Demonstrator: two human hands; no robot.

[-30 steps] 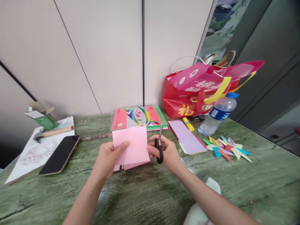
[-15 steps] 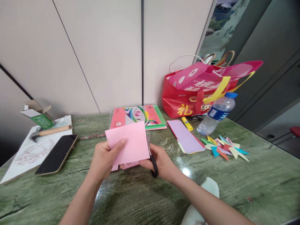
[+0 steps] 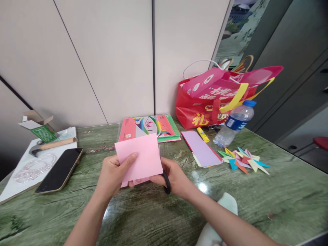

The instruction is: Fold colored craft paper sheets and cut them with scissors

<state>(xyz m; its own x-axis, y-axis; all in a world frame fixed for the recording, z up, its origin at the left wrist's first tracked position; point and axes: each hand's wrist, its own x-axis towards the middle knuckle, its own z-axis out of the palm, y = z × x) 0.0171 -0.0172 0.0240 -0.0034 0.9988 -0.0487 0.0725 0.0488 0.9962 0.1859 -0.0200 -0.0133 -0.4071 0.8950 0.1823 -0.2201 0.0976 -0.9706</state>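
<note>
My left hand [image 3: 111,174] grips a pink sheet of paper [image 3: 147,155], thumb on its front face and the other fingers behind. More pink paper shows below the sheet's lower edge. In my right hand [image 3: 176,179] is a pair of scissors [image 3: 167,182] with black handles, held at the sheet's right edge. The blades are mostly hidden by the paper, so I cannot tell how far apart they are. Fingertips of my right hand touch the sheet's lower right corner.
Behind the paper lies a colored paper pack [image 3: 128,128]. Rightward are purple strips [image 3: 202,150], a glue stick [image 3: 203,135], a bottle [image 3: 234,124], a red bag [image 3: 187,106] and folded paper pieces [image 3: 246,160]. Leftward lie a phone [image 3: 60,171], a hammer [image 3: 55,145] and a box [image 3: 43,131].
The scissors' blades, seen beside the sheet's right edge before, are now mostly out of sight. My left hand keeps its grip on the paper. The whole view has shifted slightly.
</note>
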